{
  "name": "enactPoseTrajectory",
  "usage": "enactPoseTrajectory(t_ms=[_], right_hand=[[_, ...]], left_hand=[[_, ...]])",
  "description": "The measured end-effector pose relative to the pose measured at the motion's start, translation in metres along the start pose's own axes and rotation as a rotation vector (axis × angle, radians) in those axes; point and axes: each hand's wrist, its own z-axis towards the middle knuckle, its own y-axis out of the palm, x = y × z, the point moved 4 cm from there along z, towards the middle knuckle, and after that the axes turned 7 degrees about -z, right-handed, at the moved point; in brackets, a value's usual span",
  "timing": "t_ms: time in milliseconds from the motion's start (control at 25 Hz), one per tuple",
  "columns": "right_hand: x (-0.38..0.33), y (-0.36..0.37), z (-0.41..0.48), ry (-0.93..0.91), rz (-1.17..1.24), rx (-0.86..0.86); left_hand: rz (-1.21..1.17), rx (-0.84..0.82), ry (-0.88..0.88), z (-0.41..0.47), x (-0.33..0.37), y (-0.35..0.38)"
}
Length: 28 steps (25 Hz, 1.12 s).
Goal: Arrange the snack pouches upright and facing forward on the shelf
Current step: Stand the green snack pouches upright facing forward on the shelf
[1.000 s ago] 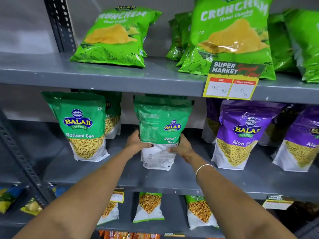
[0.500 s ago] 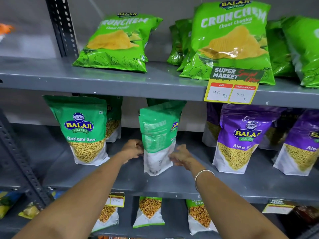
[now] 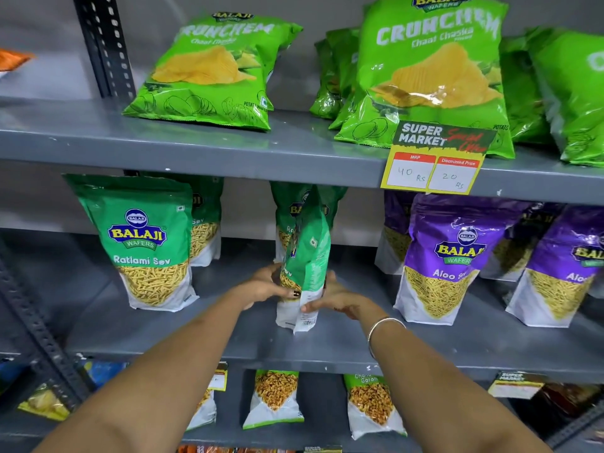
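A: Head view. Where's the pouch?
B: Green pouch (image 3: 307, 256) on the middle shelf (image 3: 294, 348), roughly mid-width, near the front edge. Upright but turned edge-on, side seam toward camera, front panel facing left.
A: Hands?
B: Left hand (image 3: 264, 284) curled around its lower left side, thumb on the front. Right hand (image 3: 333, 297) grips the lower right side, fingers partly closed, thumb on the white bottom panel. Both in contact.
A: Neighbours?
B: Second green pouch (image 3: 284, 220) just behind it, facing forward. Ratlami Sev pouch (image 3: 143, 243) to the left, upright, facing forward, apart. Purple pouch (image 3: 447, 259) to the right, upright, facing forward, apart.
A: Above?
B: Chip bags (image 3: 212, 73) lean back on the top shelf (image 3: 196, 148); price tag (image 3: 436, 158) clipped to its front edge, right of centre.
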Motion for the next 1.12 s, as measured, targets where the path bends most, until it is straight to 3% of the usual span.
enactPoseTrajectory(t_ms=[240, 440, 560, 680, 760, 960, 1120], right_hand=[[0.003, -0.022, -0.012, 0.072, 0.036, -0.079], [0.006, -0.034, -0.008, 0.053, 0.14, 0.108], [0.009, -0.029, -0.008, 0.041, 0.242, 0.006], [0.01, -0.027, -0.007, -0.007, 0.29, -0.057], [0.011, -0.03, -0.005, -0.011, 0.296, 0.004], [0.015, -0.037, 0.0, -0.027, 0.377, 0.145], [0.009, -0.03, 0.001, -0.074, 0.365, -0.023]], left_hand=[[-0.044, 0.013, -0.108, 0.005, -0.006, -0.006], [0.014, 0.149, -0.049, 0.011, -0.004, -0.004], [-0.056, 0.166, -0.023, 0.015, -0.004, -0.003], [0.047, 0.151, -0.028, 0.015, -0.003, -0.003], [0.13, 0.206, -0.032, 0.014, -0.004, -0.006], [0.024, 0.203, -0.015, 0.011, -0.009, -0.009], [0.031, 0.233, 0.017, 0.008, -0.01, -0.006]])
